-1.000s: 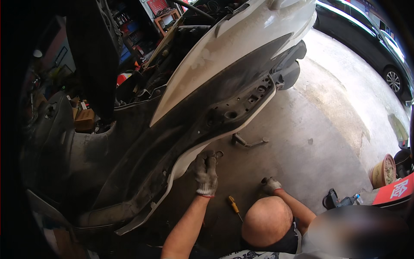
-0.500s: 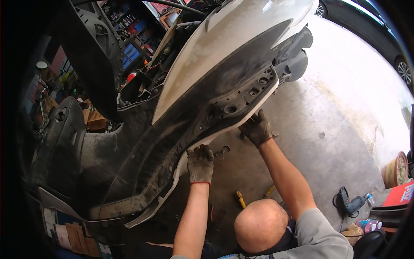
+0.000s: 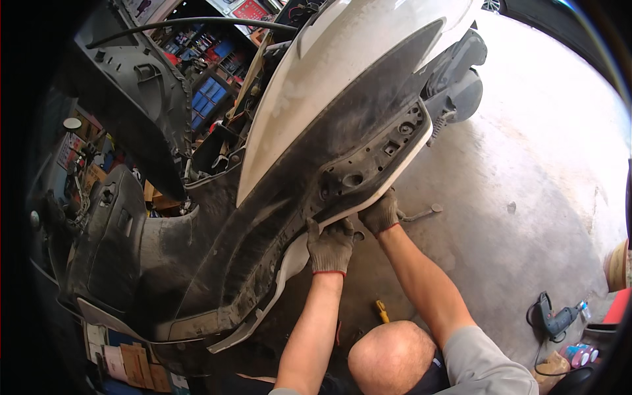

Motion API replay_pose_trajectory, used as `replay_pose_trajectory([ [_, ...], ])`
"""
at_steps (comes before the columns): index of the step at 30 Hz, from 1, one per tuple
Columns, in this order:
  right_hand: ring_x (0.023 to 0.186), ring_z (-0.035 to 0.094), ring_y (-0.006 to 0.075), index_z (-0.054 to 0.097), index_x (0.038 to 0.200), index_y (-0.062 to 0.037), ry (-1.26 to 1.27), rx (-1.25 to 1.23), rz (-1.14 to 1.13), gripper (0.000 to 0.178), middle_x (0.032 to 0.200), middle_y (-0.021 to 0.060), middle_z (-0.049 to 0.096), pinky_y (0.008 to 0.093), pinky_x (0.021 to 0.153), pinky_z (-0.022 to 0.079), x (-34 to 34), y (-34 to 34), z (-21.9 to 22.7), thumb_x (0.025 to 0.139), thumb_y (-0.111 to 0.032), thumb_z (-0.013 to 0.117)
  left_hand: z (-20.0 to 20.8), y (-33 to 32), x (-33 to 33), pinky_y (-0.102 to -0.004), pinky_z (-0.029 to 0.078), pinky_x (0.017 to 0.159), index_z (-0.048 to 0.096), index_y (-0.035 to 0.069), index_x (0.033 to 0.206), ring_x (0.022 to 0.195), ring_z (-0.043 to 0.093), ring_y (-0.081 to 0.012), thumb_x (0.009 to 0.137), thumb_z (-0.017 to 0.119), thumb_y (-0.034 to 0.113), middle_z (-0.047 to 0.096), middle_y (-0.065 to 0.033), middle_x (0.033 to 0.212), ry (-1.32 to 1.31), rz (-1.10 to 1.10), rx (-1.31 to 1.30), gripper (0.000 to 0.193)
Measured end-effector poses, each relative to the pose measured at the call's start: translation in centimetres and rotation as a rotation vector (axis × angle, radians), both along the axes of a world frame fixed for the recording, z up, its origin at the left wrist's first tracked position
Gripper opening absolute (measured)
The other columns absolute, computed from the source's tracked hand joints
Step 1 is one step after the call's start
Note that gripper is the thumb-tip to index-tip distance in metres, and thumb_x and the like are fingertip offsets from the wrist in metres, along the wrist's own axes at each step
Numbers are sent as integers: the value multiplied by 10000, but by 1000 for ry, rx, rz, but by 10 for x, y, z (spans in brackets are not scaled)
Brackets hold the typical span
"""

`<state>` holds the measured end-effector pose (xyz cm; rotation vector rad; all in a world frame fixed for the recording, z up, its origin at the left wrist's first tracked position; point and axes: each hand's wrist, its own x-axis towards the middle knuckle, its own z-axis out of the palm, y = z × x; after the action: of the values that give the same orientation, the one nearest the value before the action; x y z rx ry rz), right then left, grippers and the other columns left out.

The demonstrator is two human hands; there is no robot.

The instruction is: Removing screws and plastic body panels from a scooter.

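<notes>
A dusty motor scooter with a white and black body [image 3: 316,99] leans across the view, its seat area and front covers partly apart. Along its lower side runs a pale trim strip [image 3: 270,296], standing off the black floorboard side toward the front. My left hand [image 3: 331,249], in a grey knit glove with a red cuff, grips the strip's edge, thumb up against the bodywork. Just right of it, my right hand [image 3: 380,214], gloved alike, reaches up beneath the rear part of the strip. Its fingertips are hidden behind the edge.
A yellow-handled tool [image 3: 382,311] lies on the concrete floor by my knee [image 3: 392,359]. To the right are a corded power drill [image 3: 556,317] and bottles [image 3: 579,355]. A metal stand lever [image 3: 421,212] sticks out past my right hand. Cardboard boxes [image 3: 135,365] sit at lower left.
My left hand has shifted right and its thumb now rests up on the bodywork. My right hand has come closer to it and farther under the strip. The view has shifted slightly.
</notes>
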<state>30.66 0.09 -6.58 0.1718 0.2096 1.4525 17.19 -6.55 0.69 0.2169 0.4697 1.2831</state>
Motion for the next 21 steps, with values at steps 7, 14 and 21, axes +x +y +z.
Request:
replay_pose_trajectory([
  [7,1140,536,278,518,1282,-96,-341,269,-360,408,1250,106,575,418,1007,422,-1,38,-43,1037,-381,360,4,0,37,-445,478,920,543,47,1249,1155,537,-276,912,587,482,581,-126,1238,-93,43,-25,552],
  [14,1055,575,272,550,1222,-99,-114,50,-249,382,1147,95,606,403,934,471,-15,38,-21,1033,-381,374,-12,13,35,-420,525,825,538,92,1275,1100,573,-272,886,551,596,586,-87,1251,-69,18,162,636],
  [21,1007,606,294,568,1205,-90,-469,-152,-476,413,1119,114,630,414,902,506,-5,41,-53,1012,-417,405,-22,12,58,-316,501,626,540,161,1265,1013,598,-198,906,429,681,608,-41,1229,26,83,83,642],
])
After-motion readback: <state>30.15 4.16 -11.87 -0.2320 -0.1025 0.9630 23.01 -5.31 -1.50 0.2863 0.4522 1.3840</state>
